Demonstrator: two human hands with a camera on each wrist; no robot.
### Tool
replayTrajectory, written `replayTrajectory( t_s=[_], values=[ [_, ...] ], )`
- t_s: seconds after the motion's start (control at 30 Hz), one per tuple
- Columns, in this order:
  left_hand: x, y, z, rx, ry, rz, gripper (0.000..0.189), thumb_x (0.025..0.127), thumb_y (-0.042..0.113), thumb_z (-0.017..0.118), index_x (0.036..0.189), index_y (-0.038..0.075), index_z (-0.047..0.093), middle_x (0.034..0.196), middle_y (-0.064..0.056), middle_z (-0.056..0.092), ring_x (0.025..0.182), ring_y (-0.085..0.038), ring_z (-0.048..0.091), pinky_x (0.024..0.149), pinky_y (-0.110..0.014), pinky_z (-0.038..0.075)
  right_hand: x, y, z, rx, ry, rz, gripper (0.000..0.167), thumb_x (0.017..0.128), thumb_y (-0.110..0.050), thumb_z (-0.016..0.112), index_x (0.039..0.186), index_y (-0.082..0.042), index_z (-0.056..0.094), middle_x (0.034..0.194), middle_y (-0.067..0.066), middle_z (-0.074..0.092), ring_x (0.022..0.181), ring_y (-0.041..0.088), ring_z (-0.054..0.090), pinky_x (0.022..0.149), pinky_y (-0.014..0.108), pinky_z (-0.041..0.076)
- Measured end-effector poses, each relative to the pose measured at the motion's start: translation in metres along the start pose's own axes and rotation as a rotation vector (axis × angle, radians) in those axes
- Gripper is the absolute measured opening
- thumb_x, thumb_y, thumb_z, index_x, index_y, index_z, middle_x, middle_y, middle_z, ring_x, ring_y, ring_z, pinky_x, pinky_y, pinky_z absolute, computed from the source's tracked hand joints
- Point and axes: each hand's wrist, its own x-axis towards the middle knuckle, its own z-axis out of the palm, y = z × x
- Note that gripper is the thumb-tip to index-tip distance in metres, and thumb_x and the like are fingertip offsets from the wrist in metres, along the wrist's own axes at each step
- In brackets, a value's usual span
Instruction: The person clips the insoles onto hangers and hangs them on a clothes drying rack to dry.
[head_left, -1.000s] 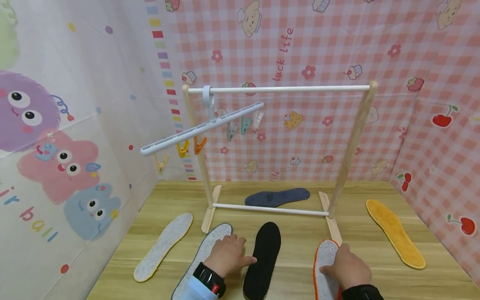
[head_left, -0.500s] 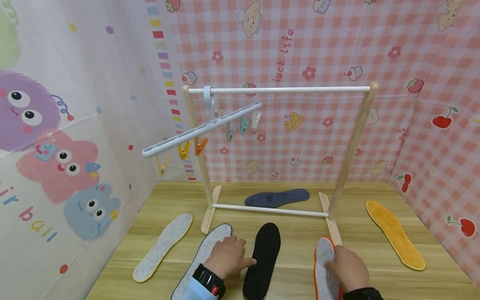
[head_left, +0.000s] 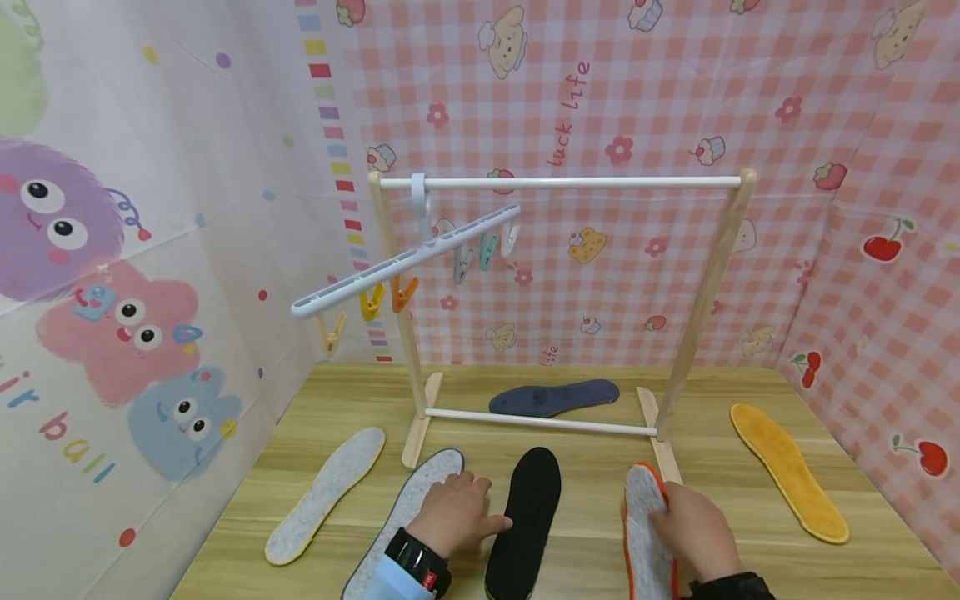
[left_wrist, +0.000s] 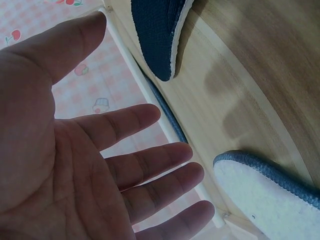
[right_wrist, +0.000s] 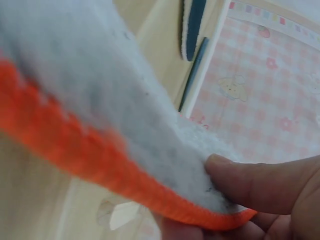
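Left hand (head_left: 453, 512), fingers (left_wrist: 150, 162) spread; right hand (head_left: 696, 529) pinching, thumb (right_wrist: 255, 184) extended.

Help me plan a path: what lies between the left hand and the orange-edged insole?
The black insole, then bare tabletop, as the head view shows.

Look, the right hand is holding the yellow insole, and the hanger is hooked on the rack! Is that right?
Not quite: the right hand holds the orange-edged insole, as the right wrist view shows. The hanger is indeed hooked on the rack.
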Motion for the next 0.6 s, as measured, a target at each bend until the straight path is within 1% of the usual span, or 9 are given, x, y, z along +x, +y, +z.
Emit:
replayTrajectory(
  t_s=[0.1, 0.27, 0.4, 0.53, 0.6],
  values=[
    [0.000, 0.000, 0.000, -0.001, -0.002, -0.004, 0.062, 0.082, 0.059, 0.071, 0.114, 0.006, 0.069, 0.098, -0.011, 0.063, 0.092, -0.032, 0.061, 0.077, -0.050, 0.049, -0.001, -0.005, -0.003, 0.019, 0.056, -0.034, 0.016, 0.083, -0.009, 0.071, 0.090, 0.003, 0.063, 0.076, 0.011, 0.062, 0.063, 0.024, 0.053, 0.058, 0.041, 0.042],
    [0.000, -0.001, 0.001, -0.010, -0.017, -0.016, 0.063, 0.082, 0.059, 0.071, 0.116, 0.006, 0.068, 0.100, -0.012, 0.063, 0.094, -0.032, 0.061, 0.079, -0.050, 0.049, -0.004, -0.012, -0.008, 0.060, 0.145, -0.058, 0.013, 0.083, -0.010, 0.074, 0.083, -0.002, 0.063, 0.069, 0.004, 0.060, 0.058, 0.019, 0.050, 0.054, 0.037, 0.039],
    [0.001, -0.001, 0.002, -0.011, -0.018, -0.012, 0.063, 0.083, 0.059, 0.071, 0.116, 0.005, 0.068, 0.100, -0.012, 0.063, 0.094, -0.032, 0.061, 0.079, -0.050, 0.049, -0.006, -0.018, -0.011, 0.083, 0.201, -0.081, 0.016, 0.084, -0.012, 0.075, 0.078, -0.005, 0.061, 0.063, 0.001, 0.056, 0.055, 0.017, 0.047, 0.052, 0.035, 0.036],
    [0.001, -0.001, 0.002, -0.006, -0.014, -0.006, 0.063, 0.083, 0.059, 0.071, 0.116, 0.006, 0.068, 0.100, -0.012, 0.064, 0.094, -0.032, 0.061, 0.078, -0.050, 0.049, -0.008, -0.022, -0.014, 0.089, 0.258, -0.096, 0.021, 0.085, -0.012, 0.075, 0.074, -0.007, 0.058, 0.060, 0.000, 0.051, 0.053, 0.017, 0.046, 0.051, 0.034, 0.035],
    [0.001, 0.000, 0.002, -0.003, -0.015, -0.005, 0.063, 0.083, 0.059, 0.071, 0.115, 0.006, 0.068, 0.099, -0.012, 0.064, 0.094, -0.032, 0.061, 0.078, -0.050, 0.050, -0.009, -0.023, -0.014, 0.093, 0.292, -0.100, 0.020, 0.085, -0.012, 0.075, 0.075, -0.006, 0.060, 0.061, 0.002, 0.055, 0.053, 0.017, 0.048, 0.051, 0.034, 0.036]
  ],
)
